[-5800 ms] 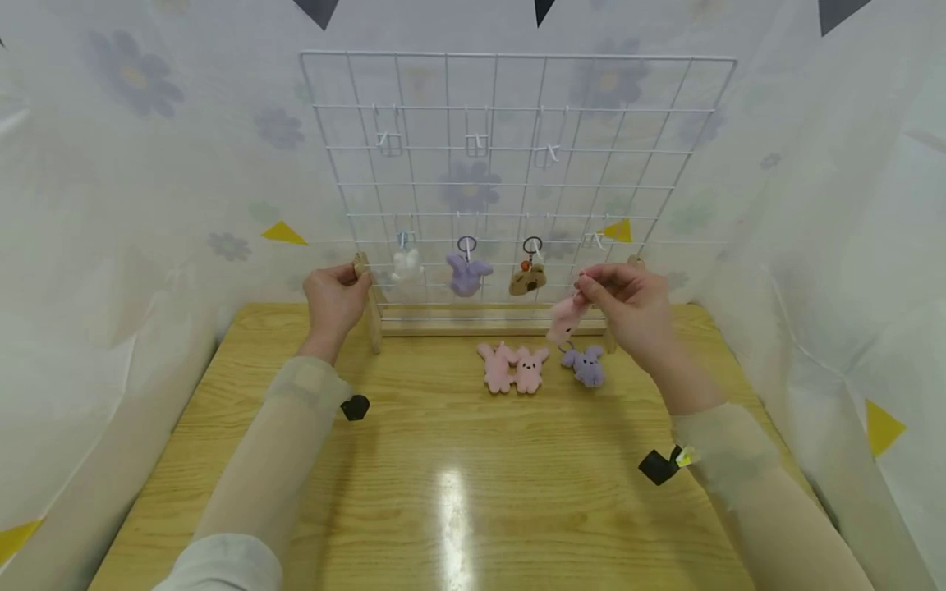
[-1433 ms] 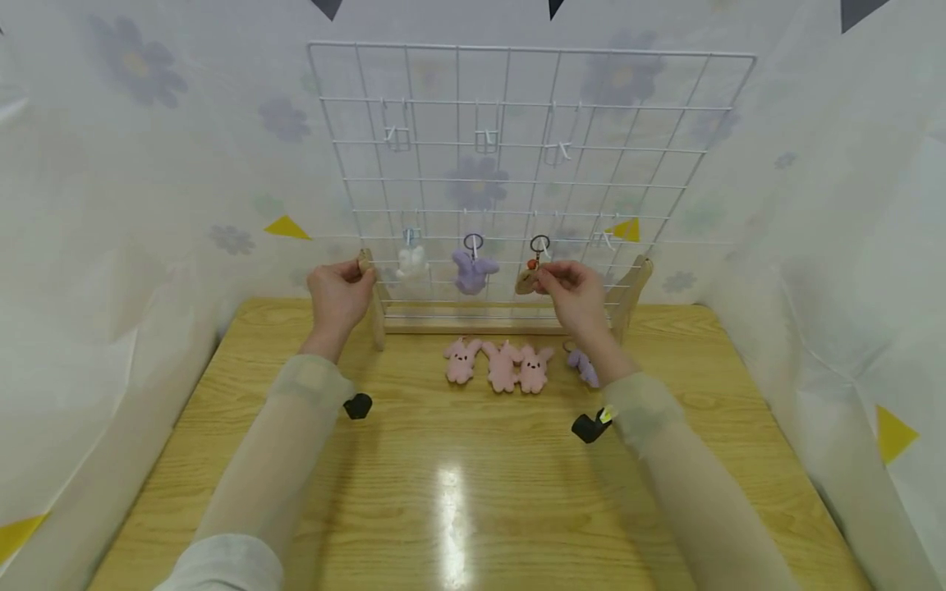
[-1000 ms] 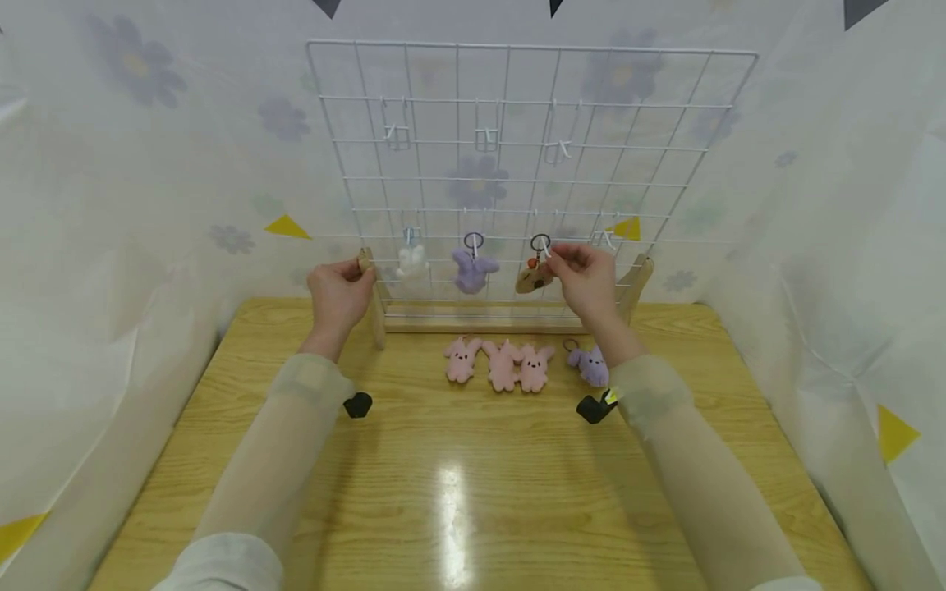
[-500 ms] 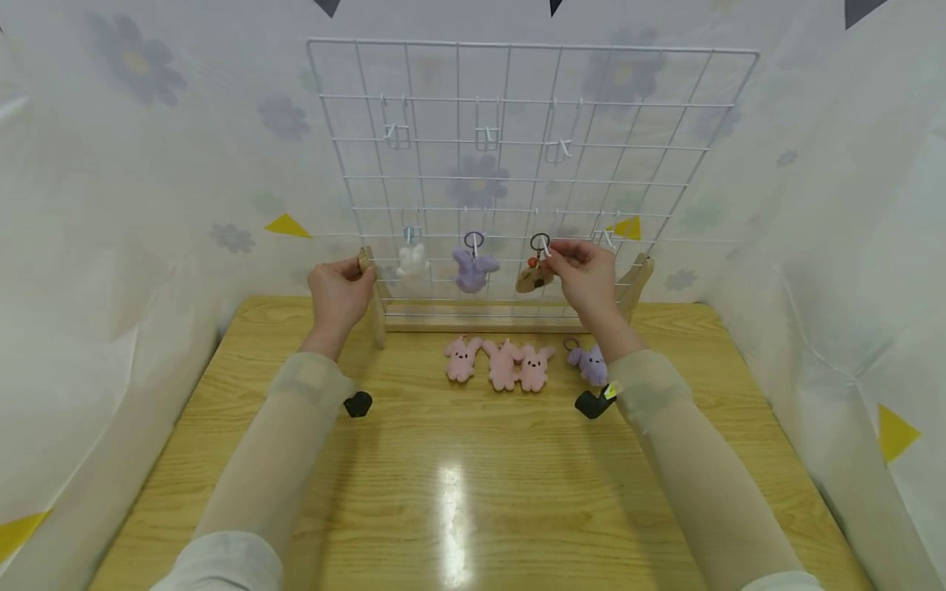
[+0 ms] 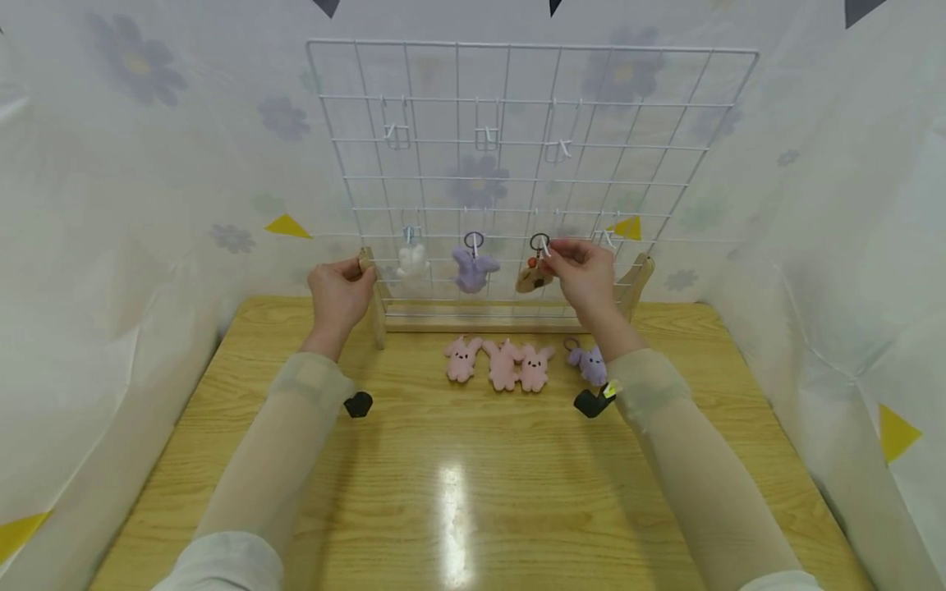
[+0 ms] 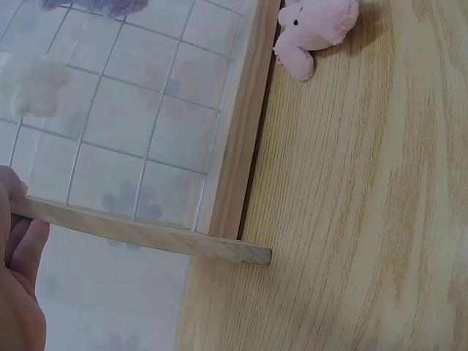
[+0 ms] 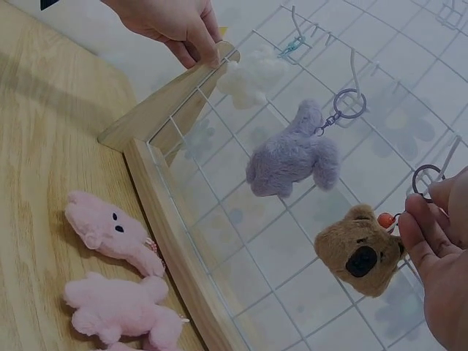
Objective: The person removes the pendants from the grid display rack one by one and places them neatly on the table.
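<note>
My left hand (image 5: 342,300) grips the top of the left wooden leg (image 5: 373,308) of a white wire grid rack (image 5: 532,179). My right hand (image 5: 589,283) is at the brown bear keychain (image 5: 534,280), its thumb and fingertips pinching the tip of the white display hook (image 5: 545,245) that carries the key ring. In the right wrist view, the bear (image 7: 358,251) with its orange bead hangs just beside the fingertips. Left of it, a purple plush keychain (image 5: 475,271) and a white plush keychain (image 5: 412,261) hang from hooks in the same row.
On the table (image 5: 406,476) before the rack lie pink plush bunnies (image 5: 461,359), three in a row. A purple plush keychain (image 5: 591,365) lies partly behind my right wrist. Bare hooks (image 5: 486,135) sit higher up; another hook (image 5: 603,239) is at the right.
My right hand earlier held a pink bunny at the right; that bunny now lies left of the other two. The hand then moved to the bear keychain and has barely moved over the last second.
</note>
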Demonstrator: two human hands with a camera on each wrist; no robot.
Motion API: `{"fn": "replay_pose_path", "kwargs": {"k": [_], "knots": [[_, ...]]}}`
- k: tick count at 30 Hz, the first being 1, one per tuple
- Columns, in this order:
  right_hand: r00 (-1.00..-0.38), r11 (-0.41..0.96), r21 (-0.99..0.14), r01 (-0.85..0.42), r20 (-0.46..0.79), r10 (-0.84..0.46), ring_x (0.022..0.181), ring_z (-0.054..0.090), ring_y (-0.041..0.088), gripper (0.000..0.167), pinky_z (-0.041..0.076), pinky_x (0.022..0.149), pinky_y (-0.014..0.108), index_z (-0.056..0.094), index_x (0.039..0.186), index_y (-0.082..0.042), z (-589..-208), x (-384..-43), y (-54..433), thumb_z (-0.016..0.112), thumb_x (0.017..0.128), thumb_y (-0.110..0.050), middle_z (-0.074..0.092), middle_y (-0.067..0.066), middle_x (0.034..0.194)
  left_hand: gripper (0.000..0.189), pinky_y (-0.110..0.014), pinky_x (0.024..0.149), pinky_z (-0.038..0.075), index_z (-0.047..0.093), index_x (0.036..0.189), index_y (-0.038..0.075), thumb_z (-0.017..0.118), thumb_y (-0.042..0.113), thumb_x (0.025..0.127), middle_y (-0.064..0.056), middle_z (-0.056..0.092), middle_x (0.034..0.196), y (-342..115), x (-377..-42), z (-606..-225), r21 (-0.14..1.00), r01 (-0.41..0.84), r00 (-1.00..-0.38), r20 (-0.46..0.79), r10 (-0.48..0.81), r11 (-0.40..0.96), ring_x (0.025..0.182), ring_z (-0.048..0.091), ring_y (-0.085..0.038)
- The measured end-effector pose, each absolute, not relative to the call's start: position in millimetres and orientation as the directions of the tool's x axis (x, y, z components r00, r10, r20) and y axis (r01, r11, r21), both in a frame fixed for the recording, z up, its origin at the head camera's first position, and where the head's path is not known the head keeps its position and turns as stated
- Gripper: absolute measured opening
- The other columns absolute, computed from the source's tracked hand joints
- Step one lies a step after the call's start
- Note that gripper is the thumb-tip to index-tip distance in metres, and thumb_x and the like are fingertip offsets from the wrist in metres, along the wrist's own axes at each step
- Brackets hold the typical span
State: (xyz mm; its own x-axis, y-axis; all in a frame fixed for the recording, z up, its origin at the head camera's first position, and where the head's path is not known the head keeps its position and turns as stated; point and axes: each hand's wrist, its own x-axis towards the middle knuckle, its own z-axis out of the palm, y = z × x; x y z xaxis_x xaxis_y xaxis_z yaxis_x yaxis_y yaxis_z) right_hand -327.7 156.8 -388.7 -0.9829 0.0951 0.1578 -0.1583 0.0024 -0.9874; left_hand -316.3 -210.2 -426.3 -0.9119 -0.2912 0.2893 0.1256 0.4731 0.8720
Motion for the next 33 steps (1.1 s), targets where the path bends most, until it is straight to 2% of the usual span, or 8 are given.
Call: {"fn": "replay_pose_path", "kwargs": {"k": [5,13,21,25,30,33], "knots": [[-0.979,-0.060,-0.983,-0.172,0.164,0.117,0.086,0.073,0.017,0.016,0.060,0.085,0.030,0.067,0.115,0.012,-389,-329,156,0.068,0.101,0.003,0.070,0.023,0.109,0.022,-0.024,0.071,0.056,0.081,0.112,-0.002,0.070,0.013,0.100,-0.020,0.078,0.101,-210,-317,-427,0.868,0.127,-0.910,0.295,-0.293,0.480,0.090,0.075,-0.025],[-0.978,-0.023,-0.983,-0.184,0.181,0.100,0.082,0.072,0.016,0.014,0.060,0.081,0.028,0.070,0.113,0.008,-387,-328,157,0.067,0.103,0.001,0.074,0.010,0.100,0.023,-0.022,0.070,0.056,0.081,0.112,-0.003,0.070,0.014,0.100,-0.020,0.078,0.101,-209,-318,-427,0.869,0.129,-0.908,0.297,-0.296,0.477,0.090,0.075,-0.024],[-0.980,0.016,-0.982,-0.188,0.188,0.067,0.083,0.072,0.014,0.023,0.060,0.084,0.029,0.068,0.120,0.013,-385,-326,157,0.067,0.104,-0.004,0.071,0.020,0.105,0.023,-0.025,0.072,0.057,0.081,0.113,-0.002,0.071,0.014,0.099,-0.019,0.078,0.102,-209,-319,-428,0.863,0.118,-0.903,0.299,-0.308,0.491,0.090,0.075,-0.025],[-0.975,0.036,-0.977,-0.209,0.211,0.064,0.081,0.072,0.014,0.022,0.060,0.083,0.027,0.069,0.117,0.013,-384,-326,158,0.066,0.105,-0.006,0.071,0.024,0.105,0.024,-0.028,0.074,0.058,0.080,0.114,-0.002,0.071,0.014,0.100,-0.019,0.078,0.104,-209,-318,-428,0.870,0.118,-0.907,0.291,-0.306,0.479,0.092,0.075,-0.025],[-0.971,0.055,-0.972,-0.230,0.233,0.059,0.080,0.072,0.014,0.021,0.059,0.080,0.025,0.070,0.114,0.010,-380,-322,161,0.068,0.105,-0.009,0.073,0.012,0.095,0.024,-0.027,0.074,0.058,0.080,0.116,-0.002,0.071,0.015,0.100,-0.020,0.078,0.105,-210,-319,-429,0.875,0.126,-0.909,0.290,-0.298,0.468,0.093,0.075,-0.025],[-0.969,0.068,-0.969,-0.239,0.243,0.051,0.082,0.072,0.015,0.021,0.059,0.082,0.026,0.071,0.114,0.009,-379,-318,163,0.069,0.104,-0.010,0.073,0.007,0.095,0.024,-0.026,0.073,0.058,0.080,0.116,-0.002,0.071,0.015,0.101,-0.019,0.078,0.105,-210,-318,-429,0.879,0.124,-0.912,0.284,-0.297,0.460,0.093,0.075,-0.025]]}}
